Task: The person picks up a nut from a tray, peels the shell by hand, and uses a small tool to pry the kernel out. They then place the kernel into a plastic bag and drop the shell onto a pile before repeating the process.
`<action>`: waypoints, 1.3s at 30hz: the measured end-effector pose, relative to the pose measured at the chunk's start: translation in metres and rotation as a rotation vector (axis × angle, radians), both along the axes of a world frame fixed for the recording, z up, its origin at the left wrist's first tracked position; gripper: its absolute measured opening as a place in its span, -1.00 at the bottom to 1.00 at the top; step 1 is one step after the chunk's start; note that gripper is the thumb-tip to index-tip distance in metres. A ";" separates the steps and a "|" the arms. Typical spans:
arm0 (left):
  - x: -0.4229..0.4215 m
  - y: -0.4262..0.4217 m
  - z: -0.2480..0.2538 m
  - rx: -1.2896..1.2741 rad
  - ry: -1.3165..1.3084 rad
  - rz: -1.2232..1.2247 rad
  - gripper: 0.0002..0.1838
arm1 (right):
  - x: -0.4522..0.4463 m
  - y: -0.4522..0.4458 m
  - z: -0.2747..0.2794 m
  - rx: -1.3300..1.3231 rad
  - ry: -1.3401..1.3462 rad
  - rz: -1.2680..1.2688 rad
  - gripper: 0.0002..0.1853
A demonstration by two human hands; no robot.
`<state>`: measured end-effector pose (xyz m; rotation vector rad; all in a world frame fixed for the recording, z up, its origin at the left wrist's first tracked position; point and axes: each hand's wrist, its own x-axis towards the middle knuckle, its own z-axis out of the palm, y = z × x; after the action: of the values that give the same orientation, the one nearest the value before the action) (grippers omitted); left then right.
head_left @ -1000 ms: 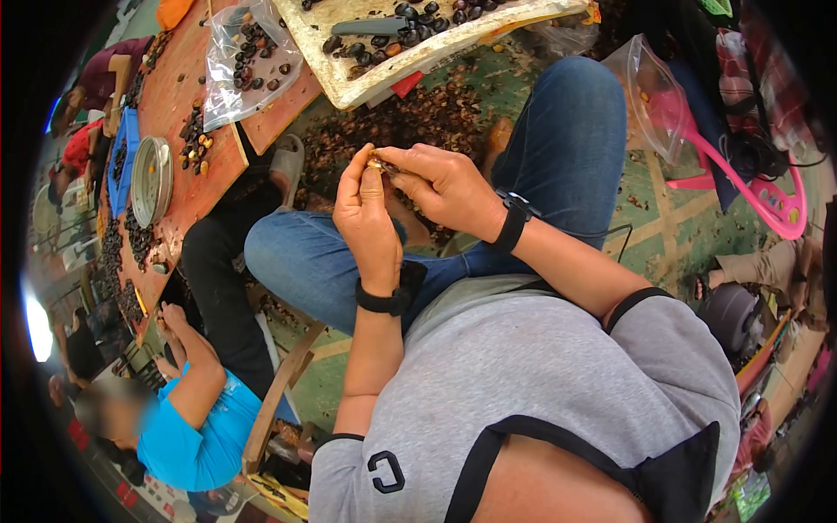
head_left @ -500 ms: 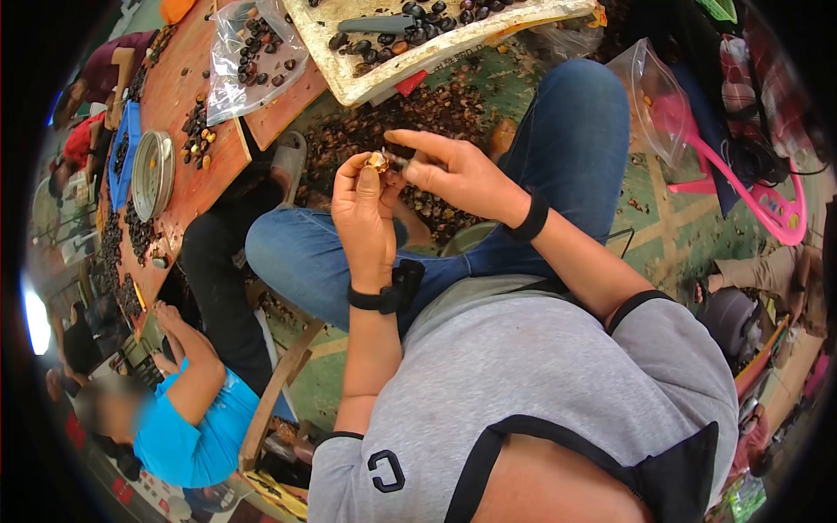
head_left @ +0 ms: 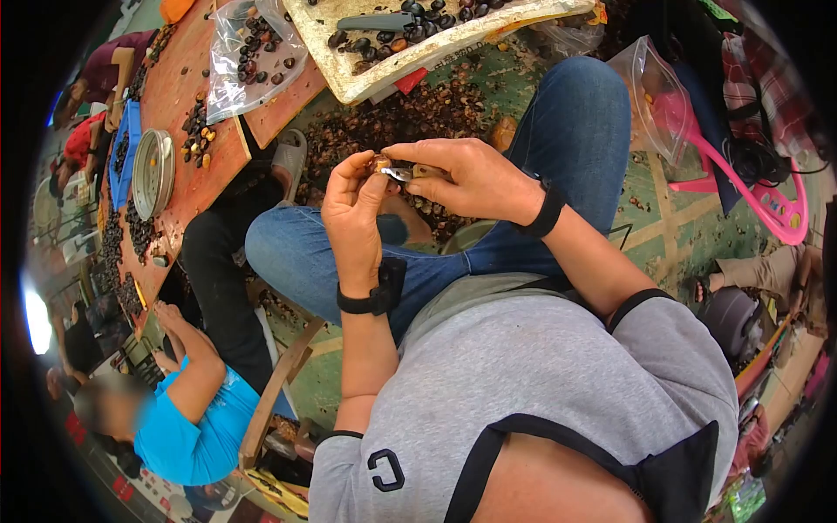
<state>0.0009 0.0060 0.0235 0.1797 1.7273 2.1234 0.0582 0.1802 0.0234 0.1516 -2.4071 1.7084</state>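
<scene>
A small nut point(head_left: 380, 164) with a brown shell and paler flesh showing is pinched between the thumb and fingers of my left hand point(head_left: 353, 200). My right hand point(head_left: 471, 179) grips a small knife point(head_left: 401, 174), its short shiny blade against or very close to the nut. The right index finger reaches over the blade to the nut; the palm covers much of the handle. Both hands are held above my lap, over a floor strewn with shell pieces point(head_left: 418, 131).
A foam box lid point(head_left: 375, 85) with dark nuts and a grey-handled tool lies ahead. On the wooden table point(head_left: 187, 48) at left are a clear bag point(head_left: 253, 65), a metal bowl point(head_left: 153, 174) and loose nuts. A person in blue point(head_left: 196, 427) sits at lower left; a pink stool point(head_left: 780, 213) stands right.
The right hand has come closer to the left, bringing the blade up to the nut. The left hand has shifted slightly left and turned, and the knife now shows more plainly.
</scene>
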 end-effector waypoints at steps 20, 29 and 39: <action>0.001 -0.002 0.010 -0.205 0.139 -0.054 -0.73 | 0.003 -0.005 -0.008 -0.258 -0.100 0.030 -0.61; -0.005 -0.008 0.008 -0.238 0.191 -0.073 -0.72 | 0.000 -0.012 -0.003 -0.641 -0.371 0.013 -0.66; -0.004 -0.007 0.001 0.123 0.098 -0.035 -0.65 | -0.008 -0.009 -0.003 -0.721 -0.309 -0.069 -0.56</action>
<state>-0.0036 -0.0005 0.0244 0.3505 1.6344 2.2301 0.0504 0.1710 0.0200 -0.3123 -1.7663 2.5769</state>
